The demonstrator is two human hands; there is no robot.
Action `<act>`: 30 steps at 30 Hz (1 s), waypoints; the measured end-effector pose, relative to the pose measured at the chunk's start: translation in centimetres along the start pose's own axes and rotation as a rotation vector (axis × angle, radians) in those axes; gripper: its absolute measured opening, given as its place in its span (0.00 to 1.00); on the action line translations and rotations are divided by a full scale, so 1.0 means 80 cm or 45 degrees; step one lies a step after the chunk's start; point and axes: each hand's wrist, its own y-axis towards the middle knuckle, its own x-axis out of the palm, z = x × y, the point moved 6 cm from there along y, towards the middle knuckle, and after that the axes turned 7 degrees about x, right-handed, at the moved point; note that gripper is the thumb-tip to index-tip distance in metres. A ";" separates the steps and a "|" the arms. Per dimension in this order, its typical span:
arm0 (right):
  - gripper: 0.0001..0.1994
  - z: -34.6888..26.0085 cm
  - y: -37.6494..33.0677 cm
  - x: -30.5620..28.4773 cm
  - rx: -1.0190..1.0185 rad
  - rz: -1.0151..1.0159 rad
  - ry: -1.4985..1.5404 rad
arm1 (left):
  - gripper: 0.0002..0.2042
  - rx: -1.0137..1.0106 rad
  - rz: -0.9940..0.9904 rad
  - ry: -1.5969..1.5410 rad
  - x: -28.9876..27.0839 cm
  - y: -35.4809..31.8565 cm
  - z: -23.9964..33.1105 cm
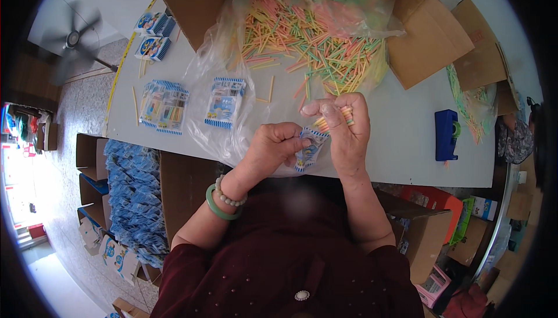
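Over the white table's [407,144] near edge, my right hand [347,135] pinches a bundle of coloured sticks [334,119] at the mouth of a small printed packet [308,151], which my left hand [276,146] grips shut-fingered; misaligned ends could snag and spill, I judge

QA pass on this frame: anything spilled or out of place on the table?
Yes. A few thin coloured sticks lie loose on the white table, outside the clear plastic bag of sticks; one more lies beside the filled blue-and-white packets.
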 end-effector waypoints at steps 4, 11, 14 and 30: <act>0.08 0.008 0.001 -0.002 0.067 -0.025 0.078 | 0.06 0.022 0.029 -0.084 0.000 0.001 0.000; 0.10 -0.005 0.001 -0.001 0.007 -0.003 0.039 | 0.05 -0.012 0.082 0.033 -0.005 0.002 0.001; 0.10 -0.011 0.004 -0.001 0.031 -0.005 0.047 | 0.05 -0.037 0.112 0.082 -0.003 0.001 0.004; 0.12 0.008 -0.001 -0.008 0.176 0.058 0.221 | 0.04 -0.058 0.106 0.086 0.003 0.003 -0.004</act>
